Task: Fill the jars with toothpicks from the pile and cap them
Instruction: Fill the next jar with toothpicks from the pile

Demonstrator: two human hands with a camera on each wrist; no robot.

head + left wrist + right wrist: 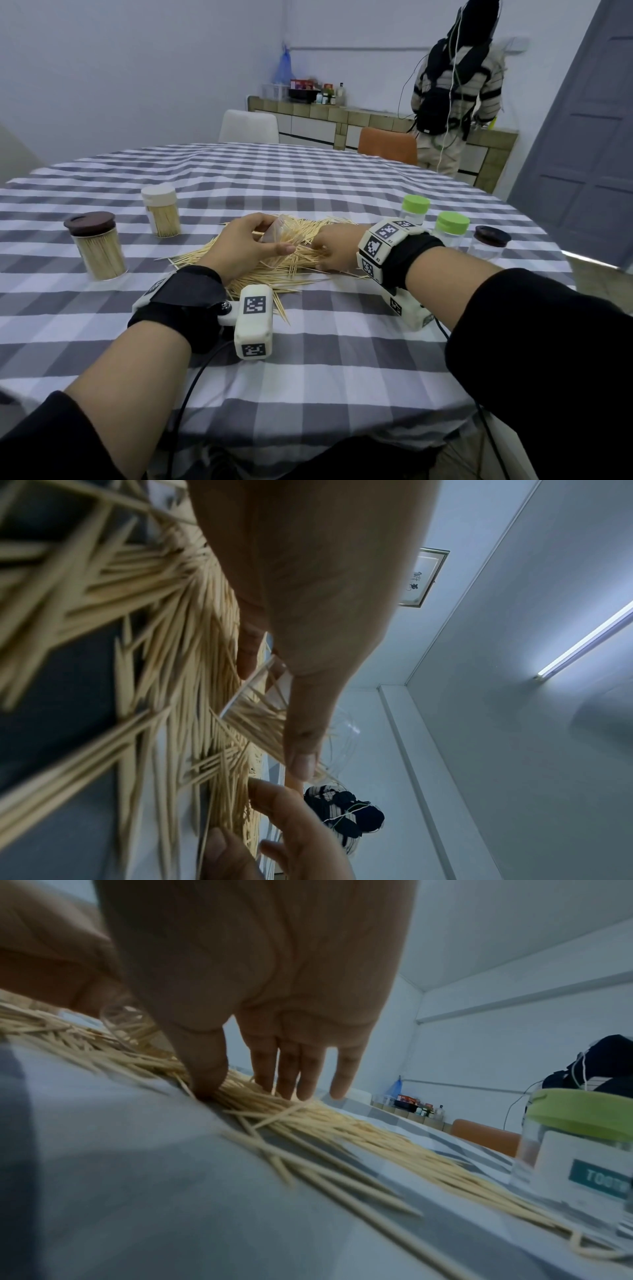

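Toothpick pile [274,260] mid-desk, left grip [245,245] clamped round tilted clear jar [274,229] over it, right grip [334,248] fingers straight, pressing toothpicks at 3 o'clock.

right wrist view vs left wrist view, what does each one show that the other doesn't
Only the right wrist view shows a green-lidded jar with a partly visible label, empty as far as its clear wall shows, the right hand's fingers spread down on the toothpick pile, and the counter beyond.

Only the left wrist view shows the left hand gripping a tilted clear jar with toothpicks at its mouth, a framed picture and a tube light.

Both show the pile and a second person in striped clothing.
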